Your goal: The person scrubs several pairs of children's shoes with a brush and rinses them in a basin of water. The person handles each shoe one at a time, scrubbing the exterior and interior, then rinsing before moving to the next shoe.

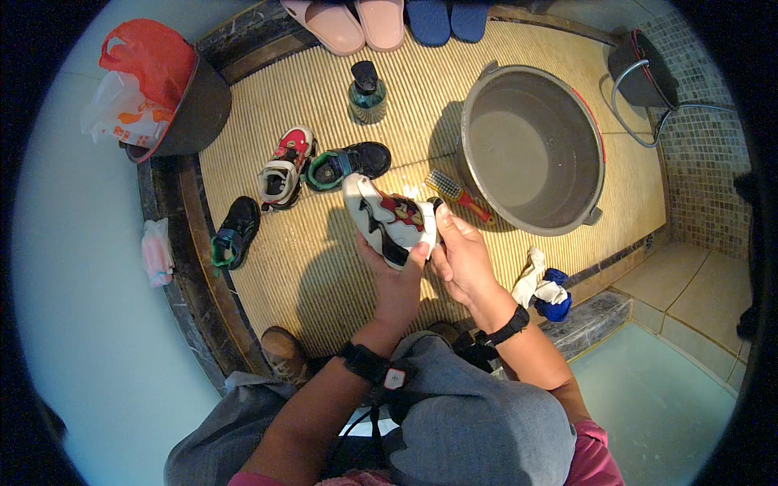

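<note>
A white child's sneaker (372,212) with red and black patches is held up before me, its toe pointing up and to the left. My left hand (394,276) grips it from below, with the thumb near the white strap. The fingers of my right hand (467,255) pinch it at the strap and collar end. The matching red and white sneaker (285,167) stands on the ribbed floor, beside a black shoe with green lining (349,165). Another black shoe (236,234) lies farther left. Just beyond my right hand rests a scrubbing brush (457,195) with a red and yellow handle.
A large grey bucket (467,140) with liquid in it stands at right. A pump bottle (368,97), pink slippers (380,27) and blue slippers (429,24) are at the back. Left is a dark bin (203,103) with plastic bags; right, crumpled white and blue cloth (552,301).
</note>
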Motion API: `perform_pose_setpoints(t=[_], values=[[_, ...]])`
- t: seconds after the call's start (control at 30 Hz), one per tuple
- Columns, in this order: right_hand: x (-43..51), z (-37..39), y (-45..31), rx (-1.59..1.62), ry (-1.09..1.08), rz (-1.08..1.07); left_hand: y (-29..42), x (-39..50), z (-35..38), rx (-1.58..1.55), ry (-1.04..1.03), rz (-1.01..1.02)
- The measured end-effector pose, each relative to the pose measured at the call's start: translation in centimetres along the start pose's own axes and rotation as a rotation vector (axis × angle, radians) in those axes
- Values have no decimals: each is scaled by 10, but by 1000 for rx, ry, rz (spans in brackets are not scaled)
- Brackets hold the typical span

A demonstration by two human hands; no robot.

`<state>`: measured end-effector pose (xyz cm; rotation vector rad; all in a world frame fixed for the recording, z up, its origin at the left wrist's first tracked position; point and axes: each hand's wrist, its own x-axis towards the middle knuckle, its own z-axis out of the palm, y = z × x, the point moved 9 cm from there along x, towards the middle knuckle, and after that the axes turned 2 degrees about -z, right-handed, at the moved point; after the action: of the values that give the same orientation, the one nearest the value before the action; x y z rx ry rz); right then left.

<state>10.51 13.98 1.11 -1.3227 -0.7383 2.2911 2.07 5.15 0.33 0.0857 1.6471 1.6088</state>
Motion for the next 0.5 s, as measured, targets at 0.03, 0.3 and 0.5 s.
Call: perform_pose_setpoints(t=[0.03,0.3,0.5], values=[[1,3,-1,14,-42,-20,-3,3,-4,-23,4,-60],[-3,4,-2,-105,-101,-87,3,2,-2,7,-6,1],[-4,-4,-4,-11,-17,11,-6,-9,0,143,-13,54]])
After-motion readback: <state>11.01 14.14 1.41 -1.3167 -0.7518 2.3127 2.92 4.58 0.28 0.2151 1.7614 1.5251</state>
